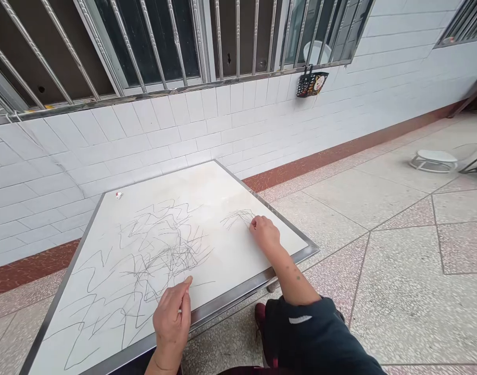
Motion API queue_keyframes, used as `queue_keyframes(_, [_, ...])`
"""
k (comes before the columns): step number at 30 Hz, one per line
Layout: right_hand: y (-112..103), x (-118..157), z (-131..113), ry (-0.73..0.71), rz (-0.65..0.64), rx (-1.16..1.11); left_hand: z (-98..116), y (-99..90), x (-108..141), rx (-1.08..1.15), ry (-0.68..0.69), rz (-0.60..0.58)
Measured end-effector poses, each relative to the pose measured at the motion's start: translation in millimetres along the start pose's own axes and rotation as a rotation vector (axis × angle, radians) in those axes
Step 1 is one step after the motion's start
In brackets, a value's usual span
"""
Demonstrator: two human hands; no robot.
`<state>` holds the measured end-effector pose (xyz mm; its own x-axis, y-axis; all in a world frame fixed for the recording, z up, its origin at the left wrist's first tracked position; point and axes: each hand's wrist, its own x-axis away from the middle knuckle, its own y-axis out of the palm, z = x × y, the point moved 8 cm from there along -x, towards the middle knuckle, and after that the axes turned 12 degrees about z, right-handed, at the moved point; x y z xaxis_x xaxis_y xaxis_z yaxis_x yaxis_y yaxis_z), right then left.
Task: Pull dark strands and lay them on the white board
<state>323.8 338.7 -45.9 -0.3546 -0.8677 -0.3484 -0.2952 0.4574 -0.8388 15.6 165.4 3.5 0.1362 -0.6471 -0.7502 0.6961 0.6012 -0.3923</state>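
Observation:
Many thin dark wires (172, 258), some straight and some bent, lie scattered over the left and middle of a white table (223, 192) with a metal edge. A smaller bundle of thin wires (238, 214) sits towards the right. My right hand (265, 233) is closed at the right end of that bundle, its fingertips pinching the wire ends. Near the front edge, my left hand (172, 311) has its thumb and index finger pressed together at the end of a thin wire (203, 284); what is between the fingertips is too small to make out.
A small red and white object (118, 195) lies at the table's back left corner. Behind stands a white tiled wall (207, 125) with barred windows and a hanging black basket (311, 83). A white stool (436, 159) is on the floor at the right.

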Motion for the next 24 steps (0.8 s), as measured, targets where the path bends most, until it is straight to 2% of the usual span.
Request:
queue_keyframes(5, [-4.4,4.2,-3.2,-0.031,-0.036,-0.021,10.4,-1.8,6.9,0.017,0.027,-0.007])
queue_keyframes(13, [-3.3,13.4,-2.3,-0.063,-0.101,-0.044,11.7,-10.2,21.8,0.032,-0.008,-0.046])
queue_keyframes(18, [-0.6,15.0,-1.9,-0.072,-0.086,-0.019,17.7,0.0,34.3,0.08,0.028,-0.118])
queue_keyframes(24, [12.3,13.5,-5.9,-0.091,-0.107,0.017,22.8,8.5,42.3,0.114,0.077,-0.173])
